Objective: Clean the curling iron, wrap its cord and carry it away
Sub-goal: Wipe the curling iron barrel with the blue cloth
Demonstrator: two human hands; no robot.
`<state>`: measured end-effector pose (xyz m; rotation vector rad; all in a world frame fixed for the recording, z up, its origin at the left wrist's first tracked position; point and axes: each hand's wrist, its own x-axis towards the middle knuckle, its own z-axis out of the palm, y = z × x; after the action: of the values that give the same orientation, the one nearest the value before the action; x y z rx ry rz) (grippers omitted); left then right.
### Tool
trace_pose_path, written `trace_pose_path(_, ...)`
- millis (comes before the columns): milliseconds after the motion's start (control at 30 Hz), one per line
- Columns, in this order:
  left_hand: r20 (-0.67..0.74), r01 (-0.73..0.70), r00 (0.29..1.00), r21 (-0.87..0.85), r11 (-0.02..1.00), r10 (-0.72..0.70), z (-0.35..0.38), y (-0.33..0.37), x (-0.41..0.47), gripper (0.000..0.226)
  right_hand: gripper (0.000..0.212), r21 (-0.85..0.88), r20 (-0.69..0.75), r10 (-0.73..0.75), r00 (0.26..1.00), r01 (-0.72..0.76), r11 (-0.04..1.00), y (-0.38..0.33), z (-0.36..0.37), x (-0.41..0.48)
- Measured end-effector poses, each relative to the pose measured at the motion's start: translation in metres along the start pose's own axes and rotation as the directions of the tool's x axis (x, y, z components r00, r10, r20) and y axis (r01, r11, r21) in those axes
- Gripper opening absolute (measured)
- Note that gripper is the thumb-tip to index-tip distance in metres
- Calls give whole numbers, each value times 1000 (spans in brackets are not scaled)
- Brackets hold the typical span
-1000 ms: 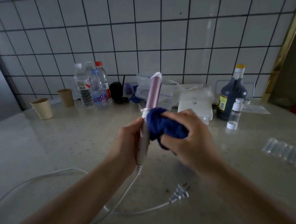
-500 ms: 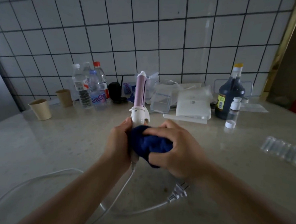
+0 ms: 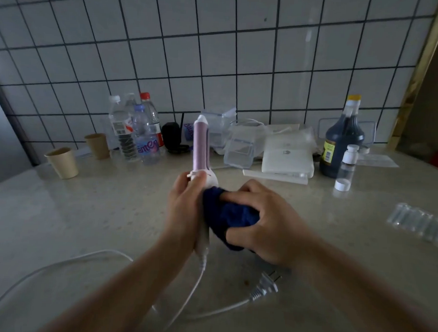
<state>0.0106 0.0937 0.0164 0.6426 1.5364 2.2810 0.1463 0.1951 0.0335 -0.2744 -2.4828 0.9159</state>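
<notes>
My left hand (image 3: 185, 207) grips the white handle of the curling iron (image 3: 200, 144), which stands upright with its pink barrel pointing up. My right hand (image 3: 265, 224) holds a bunched dark blue cloth (image 3: 225, 212) pressed against the right side of the handle, just below the white collar. The white cord (image 3: 81, 259) leaves the handle's bottom and loops over the counter to the left and back. Its plug (image 3: 263, 287) lies on the counter below my right wrist.
Along the tiled wall stand two paper cups (image 3: 63, 161), several water bottles (image 3: 138, 131), clear plastic packets (image 3: 239, 148), a white box (image 3: 286, 160), a dark bottle with a yellow cap (image 3: 341, 144) and a small white-capped bottle (image 3: 346, 167). A strip of clear vials (image 3: 423, 224) lies at right.
The cloth in my right hand slid down from the barrel's base onto the handle. The curling iron turned more upright and shifted slightly left.
</notes>
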Motion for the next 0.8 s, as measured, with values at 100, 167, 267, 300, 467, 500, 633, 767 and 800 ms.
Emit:
trace_pose_path(100, 32, 102, 994, -65, 993, -100, -3, 6, 5, 28, 66, 2, -22, -37, 999, 37, 999, 0, 4, -2)
trace_pose_path(167, 77, 116, 991, -54, 992, -112, 3, 10, 1, 28, 68, 50, -145, -17, 989, 24, 998, 2, 0, -1)
trace_pose_path(267, 153, 67, 986, 37, 997, -72, 7, 13, -10, 30, 64, 108, -324, 12, 946, 25, 994, 4, -13, 2)
trace_pose_path(300, 180, 40, 982, 60, 997, -50, 7, 13, -13, 29, 62, 114, -350, 16, 937, 26, 993, 5, -16, 3)
trace_pose_path(467, 165, 21, 986, -109, 994, -3, 8, 17, -11, 25, 68, 79, -163, 17, 987, -4, 997, -2, -12, 0)
trace_pose_path(500, 151, 41, 988, -122, 992, -22, 7, 17, -9, 24, 68, 67, -86, 11, 996, -5, 998, -5, -9, -1)
trace_pose_path(633, 93, 94, 991, -26, 995, -91, -4, 14, -1, 29, 58, 43, 11, -57, 998, 57, 997, -9, -1, -5)
trace_pose_path(767, 118, 143, 983, -17, 990, -140, 1, 16, -2, 31, 61, 113, -320, -21, 947, 60, 992, -3, -14, -2)
trace_pose_path(800, 120, 147, 982, 22, 989, -148, 1, 16, -3, 30, 60, 124, -389, -13, 921, 66, 990, -1, -18, -1)
